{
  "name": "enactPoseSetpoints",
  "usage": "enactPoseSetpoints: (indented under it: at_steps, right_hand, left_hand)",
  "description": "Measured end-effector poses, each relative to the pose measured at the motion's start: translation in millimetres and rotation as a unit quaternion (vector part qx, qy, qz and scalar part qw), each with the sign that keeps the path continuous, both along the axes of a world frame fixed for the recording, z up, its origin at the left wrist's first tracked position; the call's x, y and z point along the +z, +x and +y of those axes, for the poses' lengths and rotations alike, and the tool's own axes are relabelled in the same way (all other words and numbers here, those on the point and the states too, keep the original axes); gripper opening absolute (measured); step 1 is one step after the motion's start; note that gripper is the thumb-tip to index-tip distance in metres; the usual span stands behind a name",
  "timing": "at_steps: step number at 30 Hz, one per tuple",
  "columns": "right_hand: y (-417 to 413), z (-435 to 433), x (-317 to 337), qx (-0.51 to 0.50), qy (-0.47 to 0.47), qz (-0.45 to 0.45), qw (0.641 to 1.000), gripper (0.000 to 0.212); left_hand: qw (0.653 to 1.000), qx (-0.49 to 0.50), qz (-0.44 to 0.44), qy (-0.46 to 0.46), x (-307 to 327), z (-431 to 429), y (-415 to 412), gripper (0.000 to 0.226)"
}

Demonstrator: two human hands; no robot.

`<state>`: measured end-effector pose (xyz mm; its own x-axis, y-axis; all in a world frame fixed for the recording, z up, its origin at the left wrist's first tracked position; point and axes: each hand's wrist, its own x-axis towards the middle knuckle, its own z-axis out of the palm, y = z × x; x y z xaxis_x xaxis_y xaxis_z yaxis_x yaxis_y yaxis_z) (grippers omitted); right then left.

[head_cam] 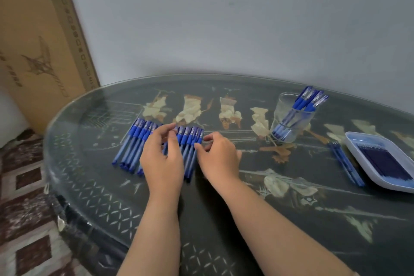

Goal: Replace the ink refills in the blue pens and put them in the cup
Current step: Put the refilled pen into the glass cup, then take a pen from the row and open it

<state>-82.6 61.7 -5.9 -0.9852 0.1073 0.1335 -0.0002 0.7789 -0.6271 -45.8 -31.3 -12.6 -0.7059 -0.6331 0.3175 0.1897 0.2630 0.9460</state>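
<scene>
Pens (134,143) left, cup (291,119) right, on table (224,219).

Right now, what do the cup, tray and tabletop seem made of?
Cup: clear glass, possibly plastic; the pens show through its wall. Tray: white, smooth, likely plastic; rounded moulded rim. Tabletop: glossy glass sheet over a dark patterned surface; its edge reflects light.

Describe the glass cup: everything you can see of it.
The glass cup is a short, clear tumbler with a thick base. It stands upright on the table, far right, just left of the white tray. It holds a handful of capped blue pens, tips down, leaning right so their caps stick out over the rim. Nothing else touches it.
</scene>
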Motion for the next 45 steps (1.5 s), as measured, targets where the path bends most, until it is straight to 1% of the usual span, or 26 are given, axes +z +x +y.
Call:
enactPoseSetpoints:
  at_steps: [10,16,20,23,27,33,35,38,40,42,45]
  right_hand:
    - [-0.6,-17.6,5.6,-0.053,-0.025,-0.033,0.998,0.024]
    - [-1.1,-17.3,15.4,-0.074,-0.043,-0.07,0.994,0.023]
    - [-4.3,-15.6,16.6,-0.084,-0.045,-0.07,0.993,0.023]
    - [-4.6,-16.5,16.7,-0.085,-0.04,-0.05,0.994,0.023]
    - [-1.2,-8.1,17.3,-0.059,-0.034,0.007,0.998,0.023]
    - [21.7,46.6,19.8,0.026,0.059,0.085,0.994,0.033]
    - [34.1,77.2,18.9,0.04,0.076,0.115,0.99,0.031]
    - [53.3,131.2,13.6,0.043,0.114,0.168,0.978,0.029]
    - [63.1,167.0,8.2,0.042,0.151,0.205,0.966,0.03]
    - [70.3,197.5,0.0,0.064,0.184,0.254,0.947,0.028]
    - [77.9,224.7,-11.5,0.107,0.201,0.299,0.927,0.027]
  left_hand:
    - [1.0,-0.009,-0.003,0.014,-1.9,-0.4,-0.9,0.016]
    - [1.0,-0.013,-0.003,0.008,0.9,0.1,1.2,0.017]
    - [1.0,-0.013,-0.004,-0.001,1.2,0.1,2.0,0.017]
    - [1.0,-0.018,-0.002,-0.001,0.2,-0.3,1.8,0.016]
    - [1.0,-0.015,-0.004,-0.01,1.6,0.1,2.6,0.016]
    - [1.0,-0.011,-0.006,-0.025,5.0,2.7,5.3,0.016]
    - [0.998,-0.006,-0.004,-0.059,6.1,4.1,7.3,0.016]
    - [0.987,-0.002,0.021,-0.16,10.9,11.1,11.7,0.018]
    - [0.974,-0.049,0.044,-0.217,15.1,25.2,13.2,0.019]
    - [0.955,-0.146,0.053,-0.253,18.5,48.8,12.8,0.023]
    - [0.901,-0.305,0.039,-0.306,15.5,87.7,12.1,0.034]
